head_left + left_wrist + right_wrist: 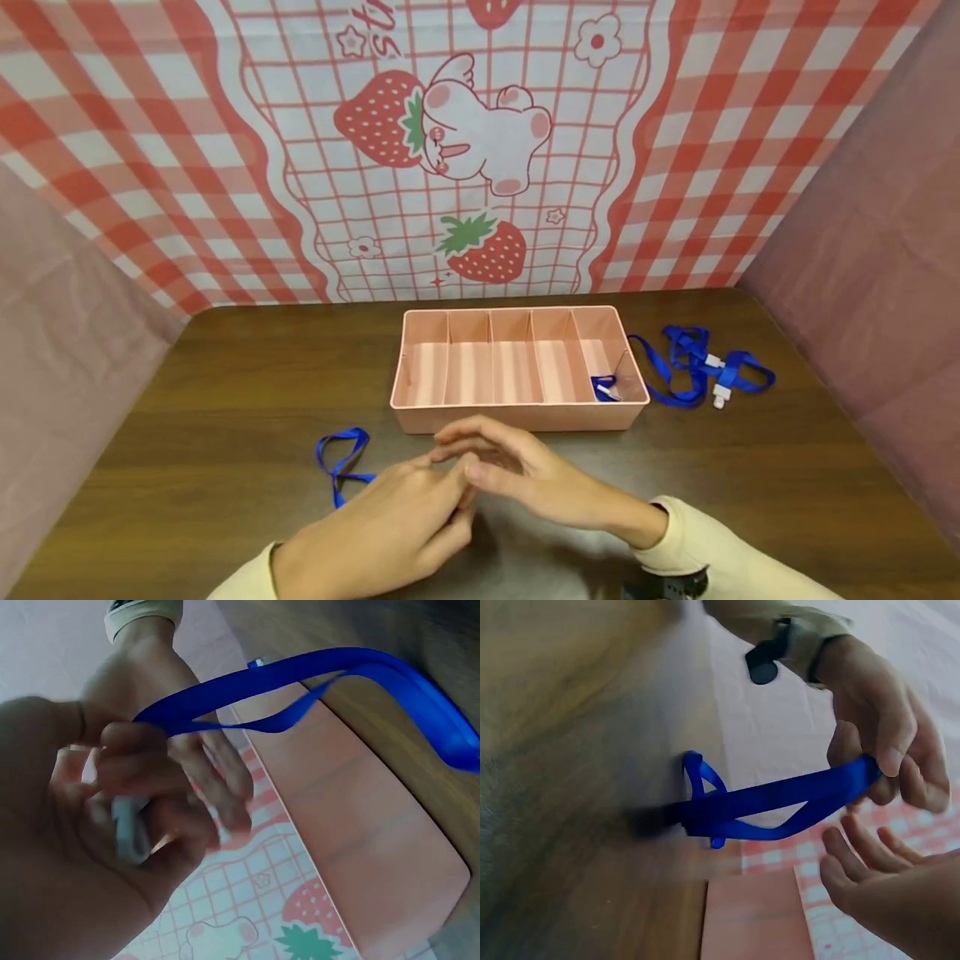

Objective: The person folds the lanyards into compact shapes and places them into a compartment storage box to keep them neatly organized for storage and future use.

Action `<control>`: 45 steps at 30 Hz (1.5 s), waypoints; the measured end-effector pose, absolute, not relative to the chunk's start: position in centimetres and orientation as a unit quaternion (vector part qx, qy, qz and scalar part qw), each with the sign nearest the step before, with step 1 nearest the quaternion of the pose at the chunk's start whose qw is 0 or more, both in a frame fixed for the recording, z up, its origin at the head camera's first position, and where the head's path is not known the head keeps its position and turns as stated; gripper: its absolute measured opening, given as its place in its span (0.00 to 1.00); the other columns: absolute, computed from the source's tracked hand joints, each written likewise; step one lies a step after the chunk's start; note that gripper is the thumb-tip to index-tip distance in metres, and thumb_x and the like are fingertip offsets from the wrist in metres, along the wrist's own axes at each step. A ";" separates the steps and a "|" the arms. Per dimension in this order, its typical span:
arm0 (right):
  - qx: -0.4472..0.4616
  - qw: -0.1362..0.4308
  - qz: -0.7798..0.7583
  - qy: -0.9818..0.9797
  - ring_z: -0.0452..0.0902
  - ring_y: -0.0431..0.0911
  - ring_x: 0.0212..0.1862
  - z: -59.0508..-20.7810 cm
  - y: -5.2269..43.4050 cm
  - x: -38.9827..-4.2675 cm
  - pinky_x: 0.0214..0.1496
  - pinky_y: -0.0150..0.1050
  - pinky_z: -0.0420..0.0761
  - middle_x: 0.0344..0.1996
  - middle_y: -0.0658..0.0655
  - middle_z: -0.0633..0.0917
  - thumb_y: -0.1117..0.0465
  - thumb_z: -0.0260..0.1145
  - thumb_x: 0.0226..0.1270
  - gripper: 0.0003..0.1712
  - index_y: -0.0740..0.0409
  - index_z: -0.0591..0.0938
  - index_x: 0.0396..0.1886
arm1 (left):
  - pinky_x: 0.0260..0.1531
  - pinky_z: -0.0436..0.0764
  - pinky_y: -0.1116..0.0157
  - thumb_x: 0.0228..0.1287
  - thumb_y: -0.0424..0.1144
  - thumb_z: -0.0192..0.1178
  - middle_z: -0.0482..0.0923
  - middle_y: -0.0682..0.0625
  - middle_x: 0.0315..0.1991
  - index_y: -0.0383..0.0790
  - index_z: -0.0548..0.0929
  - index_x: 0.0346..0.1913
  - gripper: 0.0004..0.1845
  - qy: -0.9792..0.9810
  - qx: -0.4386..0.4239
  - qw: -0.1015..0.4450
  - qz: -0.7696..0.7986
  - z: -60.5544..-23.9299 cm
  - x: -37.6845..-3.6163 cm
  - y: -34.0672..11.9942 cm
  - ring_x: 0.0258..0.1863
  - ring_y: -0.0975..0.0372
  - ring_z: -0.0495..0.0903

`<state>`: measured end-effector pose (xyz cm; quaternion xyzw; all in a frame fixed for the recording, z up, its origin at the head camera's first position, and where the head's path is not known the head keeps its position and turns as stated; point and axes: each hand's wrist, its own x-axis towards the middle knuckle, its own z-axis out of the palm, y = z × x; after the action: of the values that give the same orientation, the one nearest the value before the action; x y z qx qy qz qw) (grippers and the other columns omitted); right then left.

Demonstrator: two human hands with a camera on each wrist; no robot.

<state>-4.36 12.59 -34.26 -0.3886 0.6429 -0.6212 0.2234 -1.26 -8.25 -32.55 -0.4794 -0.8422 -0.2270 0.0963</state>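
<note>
My left hand [382, 525] pinches a blue lanyard [780, 796] between thumb and fingers, as the right wrist view shows. Its strap loops down from the fingers toward the tabletop. A white clip [129, 832] shows inside the left palm in the left wrist view. My right hand [543, 483] meets the left from the right side, fingers loosely bent and fingertips right at the left hand's knuckles. In the right wrist view its fingers [855, 855] are spread below the strap with nothing in them. Both hands are in front of the pink divided box [517, 418].
The box has several side-by-side compartments; the rightmost holds a folded blue lanyard [602, 387] with a white clip. To the right of the box, more blue lanyards [686, 392] with white clips lie on the brown wooden table [247, 383]. A checked strawberry cloth [480, 183] hangs behind.
</note>
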 end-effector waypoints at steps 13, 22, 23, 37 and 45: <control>-0.359 0.220 -0.589 0.690 0.64 0.35 0.14 -34.4 14.7 -4.8 0.13 0.31 0.66 0.15 0.49 0.72 0.62 0.60 0.76 0.07 0.54 0.84 0.42 | 0.20 0.66 0.77 0.70 0.38 0.59 0.64 0.66 0.20 0.41 0.75 0.48 0.08 -0.860 -0.416 0.122 -0.268 -32.4 -2.2 -8.3 0.18 0.77 0.59; -0.380 0.150 -0.546 0.732 0.57 0.30 0.22 -33.1 17.3 -4.4 0.17 0.35 0.56 0.21 0.39 0.67 0.64 0.60 0.75 0.10 0.52 0.81 0.31 | 0.19 0.60 0.82 0.73 0.39 0.58 0.61 0.66 0.19 0.50 0.75 0.30 0.11 -0.834 -0.434 0.135 -0.312 -31.8 -2.4 -8.8 0.19 0.76 0.59; -0.379 0.147 -0.544 0.734 0.58 0.30 0.22 -32.9 17.7 -4.4 0.17 0.35 0.57 0.21 0.40 0.67 0.64 0.60 0.75 0.10 0.52 0.81 0.31 | 0.18 0.59 0.82 0.73 0.38 0.58 0.61 0.66 0.19 0.50 0.75 0.30 0.10 -0.831 -0.433 0.136 -0.322 -31.7 -2.5 -9.0 0.19 0.77 0.59; -0.290 0.072 -0.510 0.807 0.68 0.35 0.27 -31.0 24.0 -4.8 0.23 0.36 0.71 0.25 0.46 0.81 0.66 0.64 0.71 0.09 0.49 0.86 0.33 | 0.11 0.59 0.80 0.67 0.30 0.63 0.61 0.68 0.18 0.54 0.79 0.31 0.13 -0.841 -0.350 0.115 -0.396 -30.3 -3.6 -14.5 0.15 0.82 0.57; -0.251 0.041 -0.483 0.838 0.67 0.40 0.23 -30.6 26.3 -4.6 0.22 0.37 0.69 0.24 0.47 0.79 0.65 0.65 0.71 0.09 0.46 0.87 0.34 | 0.09 0.60 0.78 0.64 0.28 0.66 0.61 0.67 0.16 0.56 0.80 0.30 0.14 -0.844 -0.322 0.108 -0.414 -30.5 -3.5 -17.0 0.14 0.81 0.58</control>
<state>-4.62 26.31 -30.61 -0.2505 0.8380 -0.4830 0.0411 -3.52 -16.96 -30.49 -0.3219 -0.8444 -0.4144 0.1076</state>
